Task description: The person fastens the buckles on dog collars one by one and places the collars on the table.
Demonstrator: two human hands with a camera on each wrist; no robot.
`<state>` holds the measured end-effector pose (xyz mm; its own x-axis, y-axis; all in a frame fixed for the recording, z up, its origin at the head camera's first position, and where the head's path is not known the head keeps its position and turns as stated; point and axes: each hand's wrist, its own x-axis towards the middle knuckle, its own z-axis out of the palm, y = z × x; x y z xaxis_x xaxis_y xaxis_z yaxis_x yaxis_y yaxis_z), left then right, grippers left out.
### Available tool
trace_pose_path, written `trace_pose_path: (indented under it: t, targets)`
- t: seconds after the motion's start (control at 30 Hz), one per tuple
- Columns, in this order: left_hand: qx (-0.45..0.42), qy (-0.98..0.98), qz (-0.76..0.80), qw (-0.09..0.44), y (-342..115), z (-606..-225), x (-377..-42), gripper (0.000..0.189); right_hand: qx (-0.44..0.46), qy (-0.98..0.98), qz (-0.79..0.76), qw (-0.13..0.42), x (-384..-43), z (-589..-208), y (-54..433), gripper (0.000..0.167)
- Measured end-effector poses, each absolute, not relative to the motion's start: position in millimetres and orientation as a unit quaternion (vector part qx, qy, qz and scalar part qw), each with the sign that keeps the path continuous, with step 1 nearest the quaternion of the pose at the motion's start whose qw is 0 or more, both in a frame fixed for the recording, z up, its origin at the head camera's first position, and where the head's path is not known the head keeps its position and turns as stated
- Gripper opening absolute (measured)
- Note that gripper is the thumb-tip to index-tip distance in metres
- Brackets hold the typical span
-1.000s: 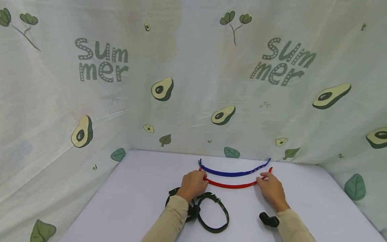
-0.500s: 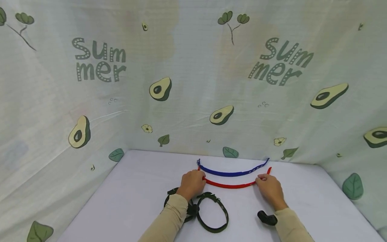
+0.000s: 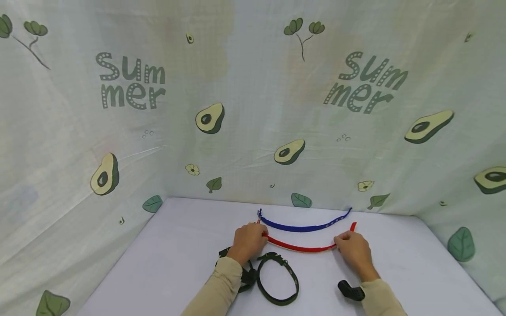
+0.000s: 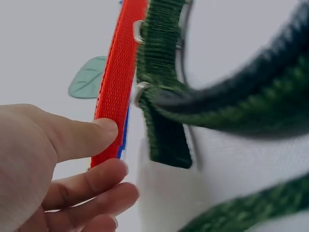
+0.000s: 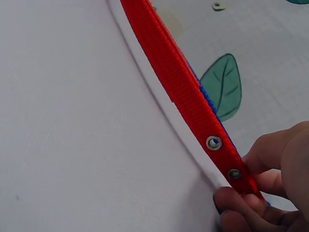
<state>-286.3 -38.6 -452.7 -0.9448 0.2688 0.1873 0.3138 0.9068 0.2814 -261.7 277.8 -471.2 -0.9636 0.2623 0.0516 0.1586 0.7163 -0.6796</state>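
Note:
A red webbing collar [image 3: 304,249] hangs in a shallow curve between both hands. My left hand [image 3: 250,238] pinches its left end, the thumb flat on the webbing in the left wrist view. At the other end, my right hand [image 3: 353,249] pinches the strap near its metal eyelets [image 5: 214,143], and a short red tip [image 3: 353,226] sticks up past the fingers. Just beyond lies a blue collar [image 3: 302,229], curved the same way, its buckle [image 3: 259,213] to the left. Closer in, a dark green collar [image 3: 278,303] forms a loop.
A second dark strap [image 3: 224,252] is partly hidden under the left forearm. Black devices sit beside the left wrist [image 3: 248,276] and the right wrist [image 3: 351,291]. A printed cloth [image 3: 245,175] hangs behind the white table [image 3: 158,263].
The red collar has come slightly nearer, widening its gap from the blue one. Both hands keep their hold on it. The head view has shifted a little.

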Motion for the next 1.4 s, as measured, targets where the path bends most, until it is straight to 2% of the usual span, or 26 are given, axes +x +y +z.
trace_pose_path:
  t: [0.5, 0.67, 0.87, 1.07, 1.27, 1.4]
  targets:
    - [-0.159, -0.949, -0.26, 0.08, -37, -437, -250, 0.015, -0.119, -0.86, 0.485, 0.103, -237, -475, 271, 0.02]
    - [-0.162, -0.926, -0.334, 0.064, -35, -432, -239, 0.015, -0.124, -0.846, 0.507, 0.107, -228, -474, 268, 0.032]
    - [-0.154, -0.914, -0.364, 0.09, -32, -429, -235, 0.019, -0.115, -0.852, 0.498, 0.114, -223, -471, 263, 0.044]
    - [-0.152, -0.919, -0.352, 0.089, -32, -428, -234, 0.023, -0.094, -0.868, 0.477, 0.101, -219, -469, 251, 0.051]
    - [-0.162, -0.902, -0.382, 0.122, -28, -433, -234, 0.033, -0.097, -0.864, 0.485, 0.095, -212, -466, 248, 0.066]
    - [-0.15, -0.885, -0.425, 0.113, -25, -436, -232, 0.041, -0.112, -0.846, 0.514, 0.088, -206, -465, 245, 0.065]
